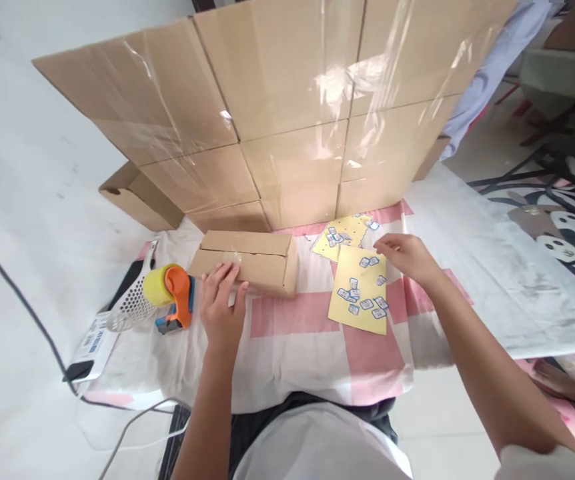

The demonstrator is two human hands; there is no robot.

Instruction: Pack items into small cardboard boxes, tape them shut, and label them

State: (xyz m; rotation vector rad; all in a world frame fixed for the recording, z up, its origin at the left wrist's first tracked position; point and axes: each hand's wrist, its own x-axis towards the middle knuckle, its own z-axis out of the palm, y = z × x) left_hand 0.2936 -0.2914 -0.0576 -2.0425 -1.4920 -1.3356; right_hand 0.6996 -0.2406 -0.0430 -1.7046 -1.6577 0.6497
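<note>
A small taped cardboard box (247,261) lies on a pink-and-white checked cloth (297,333). My left hand (222,300) rests flat on the box's near edge, fingers spread. My right hand (405,257) hovers at the top right corner of a yellow sticker sheet (360,290) that carries several small blue-and-white stickers; its fingertips touch or pinch at the sheet's edge. A second yellow sticker sheet (342,235) lies just behind the first.
A wall of large taped cardboard cartons (277,113) stands behind the cloth. Left of the box sits an orange-and-yellow tape dispenser (172,293), a white perforated scoop (135,300) and a power strip (92,343) with a cable. Another open carton (135,193) lies at the back left.
</note>
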